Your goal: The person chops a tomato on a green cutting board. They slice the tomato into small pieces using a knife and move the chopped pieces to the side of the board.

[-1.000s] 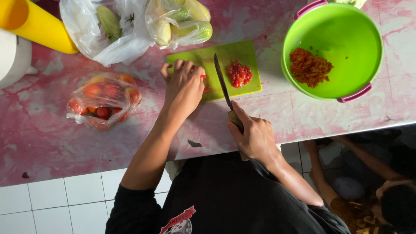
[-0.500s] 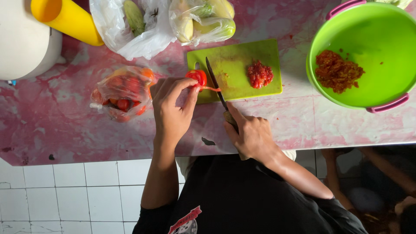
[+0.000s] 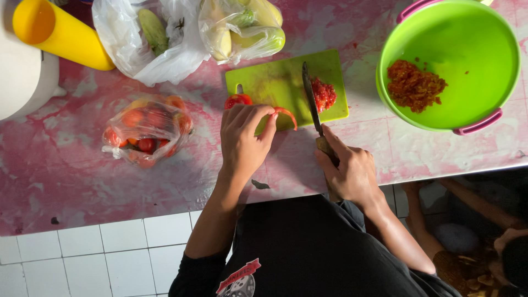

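My left hand (image 3: 245, 140) pinches a red chilli (image 3: 286, 114) at the near edge of the green cutting board (image 3: 272, 82), with a red tomato (image 3: 237, 100) just beyond its fingers. My right hand (image 3: 349, 168) grips the handle of a knife (image 3: 309, 96), whose blade lies across the board next to a pile of chopped red chilli (image 3: 324, 93).
A green bowl (image 3: 484, 33) with pink handles holds chopped red paste at the right. A bag of tomatoes (image 3: 146, 132) lies left of my hand. Bags of vegetables (image 3: 242, 27) and a yellow bottle (image 3: 58, 36) sit at the back. A person crouches below right.
My left hand has drawn back from the board's centre to its near edge, now pinching a red chilli. The knife has shifted right toward the chopped pile.
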